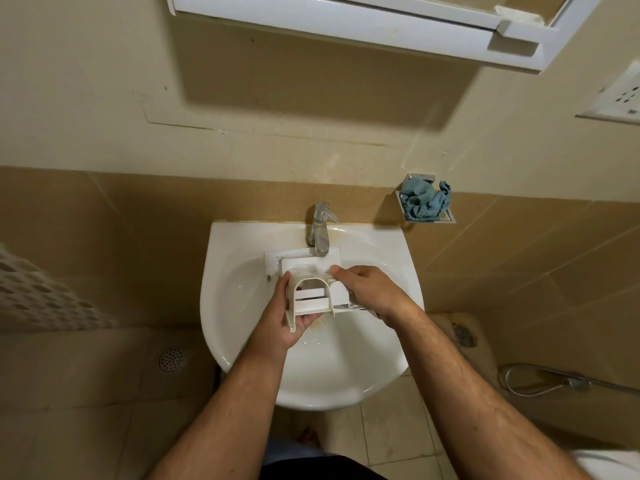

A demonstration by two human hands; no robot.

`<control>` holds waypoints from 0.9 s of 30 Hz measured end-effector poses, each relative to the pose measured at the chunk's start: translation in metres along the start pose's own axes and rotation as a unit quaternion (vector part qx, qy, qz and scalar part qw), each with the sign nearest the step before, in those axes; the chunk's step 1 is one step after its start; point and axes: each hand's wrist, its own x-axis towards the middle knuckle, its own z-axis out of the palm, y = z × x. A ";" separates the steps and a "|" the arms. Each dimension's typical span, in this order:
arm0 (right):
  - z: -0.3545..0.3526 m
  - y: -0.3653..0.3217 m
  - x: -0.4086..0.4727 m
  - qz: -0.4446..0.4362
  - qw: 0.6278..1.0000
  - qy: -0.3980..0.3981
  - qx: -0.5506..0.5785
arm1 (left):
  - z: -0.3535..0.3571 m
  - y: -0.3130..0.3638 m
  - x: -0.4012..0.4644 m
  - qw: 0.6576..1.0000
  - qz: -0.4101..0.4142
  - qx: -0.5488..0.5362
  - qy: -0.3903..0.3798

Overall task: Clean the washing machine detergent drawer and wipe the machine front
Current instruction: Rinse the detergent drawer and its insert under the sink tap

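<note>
Holding the detergent drawer [310, 299] over the sink [363, 372], your left hand [280, 322] grasps its 7 o'clock corner; your right hand [367, 287] curls round its 3 o'clock side; tap [320, 230] at 12 o'clock; blue cloth [427, 200] at 2 o'clock.

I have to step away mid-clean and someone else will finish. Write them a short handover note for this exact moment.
Left hand: grips the white detergent drawer from below, over the sink.
Right hand: fingers on the drawer's right side, holding what looks like a thin tool; I cannot tell what it is.
Tap: above the drawer's far end; running water not clearly visible.
Blue cloth: bunched in the wall holder, right of the tap.
Done: drawer is out and at the sink.
Left: finish cleaning it, refit it, wipe the machine front, which is out of view.
</note>
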 end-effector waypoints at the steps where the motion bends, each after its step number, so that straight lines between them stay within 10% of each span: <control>1: 0.001 -0.001 -0.001 -0.006 1.000 -0.003 0.004 | -0.001 -0.001 -0.002 1.000 0.006 -0.007 -0.003; 14: -0.002 0.016 -0.013 0.114 0.985 -0.093 0.087 | -0.015 -0.033 -0.017 0.998 0.037 -0.038 -0.036; 27: -0.033 0.075 -0.002 0.023 0.969 -0.191 0.155 | -0.030 -0.042 -0.025 0.992 -0.041 0.121 0.007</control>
